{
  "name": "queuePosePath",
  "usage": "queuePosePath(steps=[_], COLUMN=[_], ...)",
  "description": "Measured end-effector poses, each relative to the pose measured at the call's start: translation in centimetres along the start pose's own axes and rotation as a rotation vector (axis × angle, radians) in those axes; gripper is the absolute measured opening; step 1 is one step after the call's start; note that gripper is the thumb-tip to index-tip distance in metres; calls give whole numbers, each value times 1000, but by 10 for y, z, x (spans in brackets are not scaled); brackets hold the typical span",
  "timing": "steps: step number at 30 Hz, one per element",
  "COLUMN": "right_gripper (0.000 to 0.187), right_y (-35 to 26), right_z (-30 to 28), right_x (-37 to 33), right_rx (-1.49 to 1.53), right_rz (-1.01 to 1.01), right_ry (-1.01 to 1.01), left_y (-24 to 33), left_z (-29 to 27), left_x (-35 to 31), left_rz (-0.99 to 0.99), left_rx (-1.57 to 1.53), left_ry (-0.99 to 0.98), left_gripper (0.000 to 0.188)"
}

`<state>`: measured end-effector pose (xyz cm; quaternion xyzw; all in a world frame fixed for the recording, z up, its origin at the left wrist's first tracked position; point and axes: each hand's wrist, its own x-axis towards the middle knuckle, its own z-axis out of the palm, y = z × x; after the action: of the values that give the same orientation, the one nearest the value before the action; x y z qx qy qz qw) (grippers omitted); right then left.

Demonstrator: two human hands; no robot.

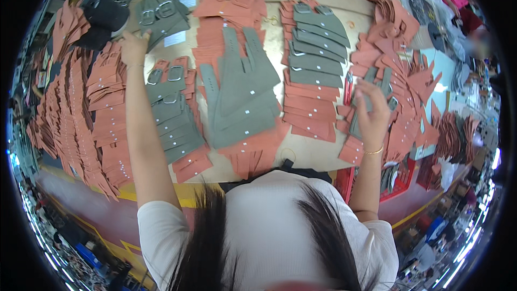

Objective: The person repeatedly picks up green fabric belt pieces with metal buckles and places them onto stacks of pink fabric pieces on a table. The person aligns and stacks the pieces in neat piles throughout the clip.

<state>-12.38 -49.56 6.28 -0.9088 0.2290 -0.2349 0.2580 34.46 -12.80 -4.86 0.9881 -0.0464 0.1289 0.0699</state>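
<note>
My left hand (134, 47) reaches to the far left, beside a stack of grey-green cut pieces with metal buckles (161, 17). Its thumb and a finger show apart, and I make out nothing held. On the right, my right hand (371, 109) hovers with bent, parted fingers near a small red-handled tool (348, 87) and some grey-green strap pieces (386, 81). Between my arms lie large grey-green leather-like panels (245, 99), with holes punched along a strap end. Orange-brown panels (207, 37) are fanned out beneath and behind them.
Overlapping orange-brown pieces (70, 113) cover the table's left side; others (404, 113) crowd the right. Buckled grey-green stacks lie at centre left (175, 113) and centre right (318, 43). A black cap-like item (105, 19) sits far left. A red crate (401, 180) stands below the table's right edge.
</note>
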Motion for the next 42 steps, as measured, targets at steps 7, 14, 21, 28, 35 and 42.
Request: queuePosePath(steps=[7,14,21,28,35,42], right_gripper=[14,14,15,32,48,45], right_y=[45,81,118,145,149,160], right_z=[-58,-90,-87,-49,-31,-39], right_x=[-24,-53,-85,-105,-103,-111], right_rx=[-88,-119,-119,-178,-383,-356], right_rz=[149,200,357,488,488,342], right_ry=[215,344,275,139,71,46], left_y=[58,115,131,133,118,98], left_z=[-98,-126,-120,-113,-106,-97], left_x=[-107,-238,-264,-270,-247,-228], left_rz=[198,207,274,291,143,148], left_rx=[-702,-568,-261,-250,-394,-450], left_ry=[-431,-563,-381,-273,-463,-468], left_gripper=[39,53,65,55,39,42])
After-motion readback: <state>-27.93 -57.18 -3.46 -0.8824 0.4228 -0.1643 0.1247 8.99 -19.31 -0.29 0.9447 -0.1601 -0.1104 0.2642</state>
